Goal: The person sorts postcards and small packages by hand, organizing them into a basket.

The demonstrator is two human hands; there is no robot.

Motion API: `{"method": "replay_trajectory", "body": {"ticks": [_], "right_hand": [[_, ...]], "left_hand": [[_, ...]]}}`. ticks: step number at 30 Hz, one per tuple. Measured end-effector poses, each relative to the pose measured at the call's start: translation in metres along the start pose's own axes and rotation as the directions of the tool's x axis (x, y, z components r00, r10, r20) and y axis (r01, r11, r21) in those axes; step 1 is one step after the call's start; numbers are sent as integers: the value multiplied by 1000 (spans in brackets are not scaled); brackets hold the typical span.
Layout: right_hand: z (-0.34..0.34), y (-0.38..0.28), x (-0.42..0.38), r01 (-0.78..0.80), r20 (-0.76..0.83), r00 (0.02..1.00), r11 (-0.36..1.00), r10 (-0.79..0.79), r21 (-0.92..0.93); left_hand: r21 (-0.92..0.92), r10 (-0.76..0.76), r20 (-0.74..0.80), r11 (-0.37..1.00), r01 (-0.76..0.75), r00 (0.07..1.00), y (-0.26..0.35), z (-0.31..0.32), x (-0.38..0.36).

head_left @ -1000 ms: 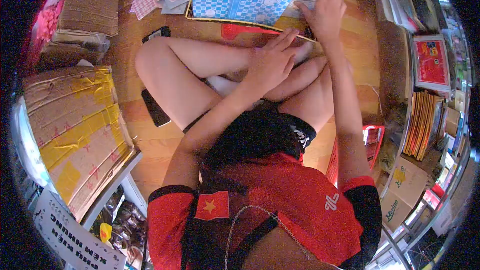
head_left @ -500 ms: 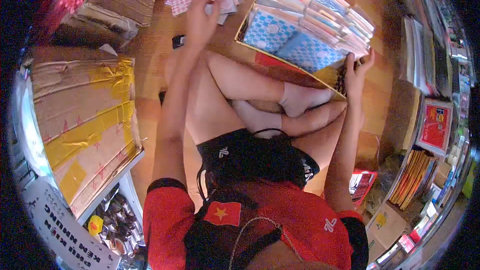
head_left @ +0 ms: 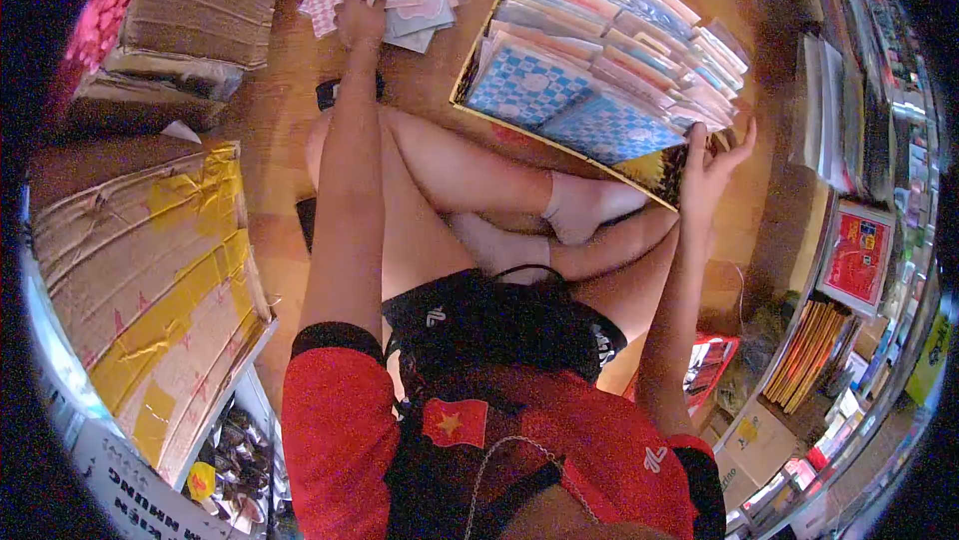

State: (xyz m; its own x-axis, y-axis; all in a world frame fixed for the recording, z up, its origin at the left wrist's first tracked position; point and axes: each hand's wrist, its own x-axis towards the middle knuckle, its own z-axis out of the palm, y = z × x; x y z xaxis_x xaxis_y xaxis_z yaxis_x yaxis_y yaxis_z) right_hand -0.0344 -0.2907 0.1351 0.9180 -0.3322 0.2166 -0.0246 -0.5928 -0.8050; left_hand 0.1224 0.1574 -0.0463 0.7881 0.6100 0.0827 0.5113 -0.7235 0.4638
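Note:
A box (head_left: 559,127) full of upright packets in clear sleeves stands tilted on the wooden floor, beyond the crossed legs. Two blue checkered packets (head_left: 524,80) face its near side. My right hand (head_left: 714,165) is at the box's right corner, thumb at the edge of the packets and the other fingers spread outward. At the upper left lies a loose pile of flat packets (head_left: 420,15), some pink checkered and some pale blue. My left hand (head_left: 360,20) is on the pile's near left part, its fingers curled at a packet; whether it grips one cannot be made out.
Cardboard boxes (head_left: 150,290) with yellow tape stand along the left. A black object (head_left: 335,92) lies beside the left knee. On the right are shelves with stacked paper goods (head_left: 809,355) and a red framed item (head_left: 857,250). A red basket (head_left: 711,370) sits near the right arm.
My left hand has moved left and slightly down over the pile, uncovering a pale packet there. My right hand remains at the box corner. The whole view has shifted slightly.

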Motion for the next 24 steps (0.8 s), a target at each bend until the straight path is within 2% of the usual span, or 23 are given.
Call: {"method": "replay_trajectory", "body": {"ticks": [1, 4, 7, 10, 11, 13, 15, 16, 19, 20, 21, 23, 24], "right_hand": [[-1, 3, -1, 13, -16, 1000, 1000, -12, 28], [-4, -6, -3, 220, -167, 953, 958, -251, -186], [-10, -6, -6, 280, -293, 912, 958, -287, -66], [-18, -9, -15, 331, -359, 870, 940, -337, -82], [-20, -12, -19, 347, -351, 872, 937, -340, -47], [-25, -21, -28, 368, -334, 878, 929, -342, 17], [-29, -26, -33, 346, -306, 907, 926, -289, 150], [-33, -30, -37, 328, -289, 921, 921, -262, 210], [-50, -62, -52, 259, -21, 962, 887, -272, 383], [-57, -69, -59, 197, 127, 954, 890, -270, 410], [-64, -77, -65, 133, 274, 923, 892, -270, 431], [-74, -104, -67, 282, 519, 751, 909, -408, 308], [-78, -110, -68, 364, 634, 635, 895, -441, 259]], "left_hand": [[-50, 24, 19, 998, -23, 1000, -6, 2, 4], [-164, 88, 39, 983, -81, 995, -23, 6, 8], [-201, -119, 6, 973, 118, 993, -19, 4, 4], [-379, 79, -207, 913, -154, 975, 3, -58, -27], [-536, 109, -241, 814, -226, 964, 3, -71, -31], [-779, 154, -308, 525, -342, 939, 1, -98, -41], [-744, 235, -302, 548, -383, 924, 46, -188, -102], [-732, 351, -295, 514, -446, 889, 59, -216, -123], [-724, 621, -220, 413, -553, 752, 99, -278, -190], [-708, 754, -192, 337, -621, 628, 112, -286, -205], [-693, 860, -162, 249, -676, 483, 124, -293, -219], [-684, 969, -57, 138, -716, 241, 156, -300, -251], [-676, 986, -46, 86, -732, 159, 164, -286, -262]]}}
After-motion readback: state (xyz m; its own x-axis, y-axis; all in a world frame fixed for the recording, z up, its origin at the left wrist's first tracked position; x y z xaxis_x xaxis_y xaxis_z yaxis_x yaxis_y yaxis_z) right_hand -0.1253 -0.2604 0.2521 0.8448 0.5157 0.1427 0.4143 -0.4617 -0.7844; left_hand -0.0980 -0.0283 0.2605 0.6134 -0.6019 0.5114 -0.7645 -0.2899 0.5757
